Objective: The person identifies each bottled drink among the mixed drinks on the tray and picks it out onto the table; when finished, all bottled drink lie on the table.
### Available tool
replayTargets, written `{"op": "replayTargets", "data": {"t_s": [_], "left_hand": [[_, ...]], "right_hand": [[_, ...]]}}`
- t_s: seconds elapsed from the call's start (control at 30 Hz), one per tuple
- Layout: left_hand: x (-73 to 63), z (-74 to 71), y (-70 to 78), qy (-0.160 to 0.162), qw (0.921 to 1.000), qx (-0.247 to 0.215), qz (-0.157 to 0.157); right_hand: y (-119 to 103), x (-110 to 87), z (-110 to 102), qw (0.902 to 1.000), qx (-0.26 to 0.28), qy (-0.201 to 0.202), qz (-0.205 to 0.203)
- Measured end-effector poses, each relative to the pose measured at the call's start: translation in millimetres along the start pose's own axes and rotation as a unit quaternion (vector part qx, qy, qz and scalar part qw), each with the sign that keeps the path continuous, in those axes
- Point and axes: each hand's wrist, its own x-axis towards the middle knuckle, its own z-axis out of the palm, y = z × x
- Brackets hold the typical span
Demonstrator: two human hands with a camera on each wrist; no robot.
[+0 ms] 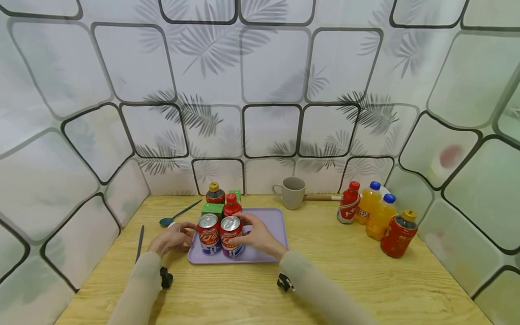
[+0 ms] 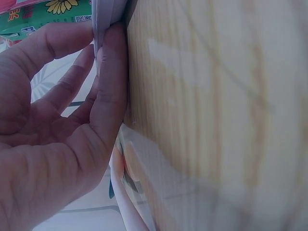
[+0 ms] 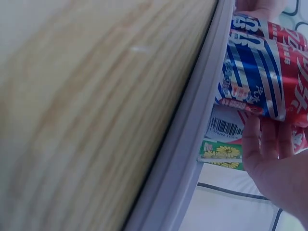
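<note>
Two red and blue soda cans stand side by side at the front of a lilac tray [image 1: 273,225]. My right hand [image 1: 258,235] holds the right can [image 1: 230,241], thumb in front and fingers behind, as the right wrist view also shows. Beside the left can [image 1: 208,237], my left hand [image 1: 172,238] pinches the tray's left rim [image 2: 103,21] between thumb and finger. Behind the cans on the tray are a green carton [image 1: 212,209], a red-capped bottle [image 1: 232,206] and a dark bottle with a yellow cap [image 1: 215,195]. Another green box [image 1: 235,194] is mostly hidden.
A dark spoon [image 1: 167,221] and a thin dark utensil [image 1: 140,243] lie left of the tray. At the back stands a mug [image 1: 293,193] by a wooden handle [image 1: 321,197]. Several bottles, among them an orange one [image 1: 382,219], stand at the right, before a patterned curtain.
</note>
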Motion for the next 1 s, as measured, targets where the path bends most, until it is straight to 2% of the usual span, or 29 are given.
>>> {"op": "replayTargets", "data": {"t_s": [0.27, 0.5, 0.83, 1.0], "left_hand": [[0.2, -1.7, -1.5, 0.004, 0.9999, 0.011, 0.0], [-1.0, -2.3, -0.8, 0.004, 0.9998, 0.017, 0.003], [-1.2, -0.4, -3.7, -0.012, 0.9999, -0.01, 0.007], [-0.7, -1.3, -3.2, -0.008, 0.9999, -0.001, 0.013]], "right_hand": [[-4.0, -0.4, 8.4, 0.9998, 0.019, 0.011, 0.0], [-12.6, -8.2, 9.0, 0.9993, 0.028, 0.021, 0.011], [4.2, -11.9, 7.6, 0.9976, 0.043, 0.054, 0.008], [4.7, -12.1, -0.1, 0.9961, 0.051, 0.071, -0.002]]}}
